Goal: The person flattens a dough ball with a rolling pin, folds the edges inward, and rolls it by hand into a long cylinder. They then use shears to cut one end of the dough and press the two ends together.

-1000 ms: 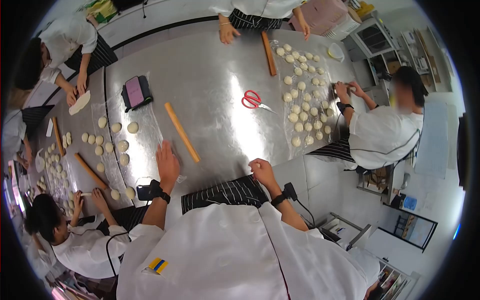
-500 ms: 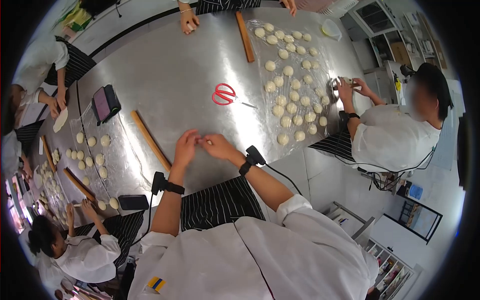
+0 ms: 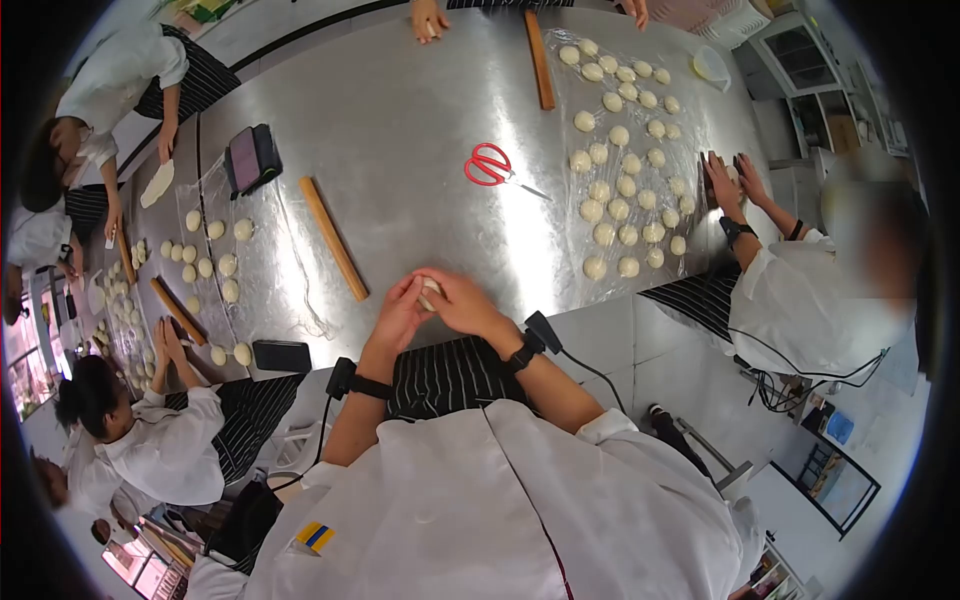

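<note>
Rolling pins: four seen; the nearest pin (image 3: pixel 335 240) slants with its lower end near the left hand (image 3: pixel 398 315), a second pin (image 3: pixel 540 60) meets the far edge of the worktop (image 3: pixel 410 130), two lie toward its left end.
Scissors (image 3: pixel 488 165): one red-handled pair, mid-worktop.
Phones: two; a cased phone (image 3: pixel 248 160) left of the nearest pin, a dark phone (image 3: pixel 281 356) at the near edge.
Dough balls, right (image 3: pixel 619 209): just over thirty, with plastic film, toward the right edge.
Dough balls, left (image 3: pixel 228 265): about a dozen, toward the left end.
Container: one clear bowl (image 3: pixel 711 67) at the far right corner; contents indistinct.
Dough piece (image 3: pixel 431 292): one, partly hidden, between the palms, touching both hands, by the near edge.
Hands: left curled against the dough piece from one side; right hand (image 3: pixel 462 303) folded over it from the other.
</note>
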A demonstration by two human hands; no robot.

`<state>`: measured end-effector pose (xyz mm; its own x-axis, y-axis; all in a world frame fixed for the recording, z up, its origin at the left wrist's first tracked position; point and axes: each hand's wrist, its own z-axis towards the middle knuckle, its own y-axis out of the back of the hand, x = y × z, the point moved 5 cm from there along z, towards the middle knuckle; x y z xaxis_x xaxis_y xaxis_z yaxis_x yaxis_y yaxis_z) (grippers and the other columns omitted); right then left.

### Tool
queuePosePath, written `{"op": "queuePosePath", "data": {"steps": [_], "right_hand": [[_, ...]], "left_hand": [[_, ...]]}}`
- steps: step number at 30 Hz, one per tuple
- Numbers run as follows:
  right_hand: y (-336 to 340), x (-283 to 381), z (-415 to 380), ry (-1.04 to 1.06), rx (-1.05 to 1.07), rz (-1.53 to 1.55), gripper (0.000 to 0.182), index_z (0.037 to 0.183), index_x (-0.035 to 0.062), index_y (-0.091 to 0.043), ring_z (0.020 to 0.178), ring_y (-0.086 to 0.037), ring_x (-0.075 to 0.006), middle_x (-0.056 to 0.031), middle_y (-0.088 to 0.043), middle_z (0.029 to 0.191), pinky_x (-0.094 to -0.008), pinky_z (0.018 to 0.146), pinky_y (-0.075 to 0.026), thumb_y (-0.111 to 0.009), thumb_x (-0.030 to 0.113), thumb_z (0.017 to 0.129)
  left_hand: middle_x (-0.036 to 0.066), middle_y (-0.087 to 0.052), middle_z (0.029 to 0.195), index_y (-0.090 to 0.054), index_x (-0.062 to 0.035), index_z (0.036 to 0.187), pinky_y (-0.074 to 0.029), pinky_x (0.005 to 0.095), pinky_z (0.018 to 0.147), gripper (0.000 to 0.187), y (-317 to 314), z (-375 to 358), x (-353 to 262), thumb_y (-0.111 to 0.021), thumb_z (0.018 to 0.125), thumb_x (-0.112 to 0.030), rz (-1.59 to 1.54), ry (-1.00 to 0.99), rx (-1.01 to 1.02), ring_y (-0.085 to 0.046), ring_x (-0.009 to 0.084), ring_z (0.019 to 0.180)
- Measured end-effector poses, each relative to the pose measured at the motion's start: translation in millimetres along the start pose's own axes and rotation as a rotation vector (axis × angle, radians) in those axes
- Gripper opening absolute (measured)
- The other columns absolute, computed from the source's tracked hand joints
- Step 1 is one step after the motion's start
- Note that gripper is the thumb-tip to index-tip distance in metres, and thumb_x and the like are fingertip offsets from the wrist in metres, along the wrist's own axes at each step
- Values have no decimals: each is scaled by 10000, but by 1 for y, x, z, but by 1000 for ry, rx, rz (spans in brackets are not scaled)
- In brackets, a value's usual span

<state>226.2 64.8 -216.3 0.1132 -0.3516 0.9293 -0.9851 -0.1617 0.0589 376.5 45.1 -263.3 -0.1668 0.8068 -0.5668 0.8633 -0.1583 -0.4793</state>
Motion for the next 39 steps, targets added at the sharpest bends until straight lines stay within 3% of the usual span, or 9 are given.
{"op": "queuePosePath", "data": {"steps": [3,9,19,25,27,29,32,36,39], "right_hand": [[5,-2,1,181,-3,-177,471,1436,-15,-610,1315,-634,-450,-276,-631,1466,-496,1122,-498,-679,225,1036],[129,-46,73,117,-652,-1007,695,1641,50,-429,1596,-250,-552,-282,-312,1731,-667,1274,-271,-665,278,1029],[185,-90,107,-180,-823,-1070,729,1696,-36,-248,1655,-168,-462,-235,-188,1797,-625,1318,-167,-528,230,1078],[165,-51,57,9,-871,-984,794,1671,-77,-265,1645,-132,-521,-287,-161,1786,-651,1319,-147,-574,102,962],[132,-42,32,87,-756,-933,776,1651,-87,-304,1634,-141,-542,-300,-203,1768,-655,1312,-179,-570,74,940],[93,-52,13,196,-654,-797,645,1552,-82,-479,1562,-298,-573,-346,-403,1649,-617,1287,-281,-601,94,944],[29,-67,3,131,-356,-372,477,1437,-63,-606,1271,-664,-442,-291,-666,1382,-499,1093,-528,-691,150,1019],[-17,-60,20,112,-313,6,443,1453,-68,-601,1071,-740,-179,-160,-749,1277,-312,907,-605,-687,143,1073],[-26,-63,35,-83,-182,225,441,1436,-65,-617,1015,-747,-165,-159,-768,1214,-295,867,-613,-710,148,1061]], "left_hand": [[90,-703,1256,-633,-65,1352,-603,385,918,344,25,11,17,-526,1161,-331,-120,-38,-79,-712,211,1088],[84,-713,1138,-649,-75,1298,-581,365,884,284,39,-3,14,-556,1127,-282,-234,12,-153,-709,243,1004],[122,-751,942,-728,-16,1026,-589,392,779,227,44,28,17,-656,1008,-231,634,-277,-436,-736,258,865],[189,-744,1013,-709,0,1025,-598,442,804,243,33,86,27,-656,985,-234,997,-476,-477,-732,302,889],[183,-740,1031,-703,1,1032,-607,446,808,253,36,93,29,-641,1004,-242,926,-432,-497,-731,304,902],[135,-729,1007,-681,-4,1130,-620,417,774,275,31,88,27,-609,1046,-257,32,-92,-441,-740,281,894],[140,-698,1090,-623,3,1215,-632,446,833,315,32,83,20,-541,1088,-273,-180,-50,-408,-729,305,945],[140,-700,1128,-613,3,1282,-614,440,916,344,28,63,12,-470,1112,-260,-268,-1,-217,-720,292,995],[142,-711,1148,-636,25,1285,-586,428,970,384,38,49,13,-419,1121,-246,-193,-62,-295,-715,281,1041]]}}
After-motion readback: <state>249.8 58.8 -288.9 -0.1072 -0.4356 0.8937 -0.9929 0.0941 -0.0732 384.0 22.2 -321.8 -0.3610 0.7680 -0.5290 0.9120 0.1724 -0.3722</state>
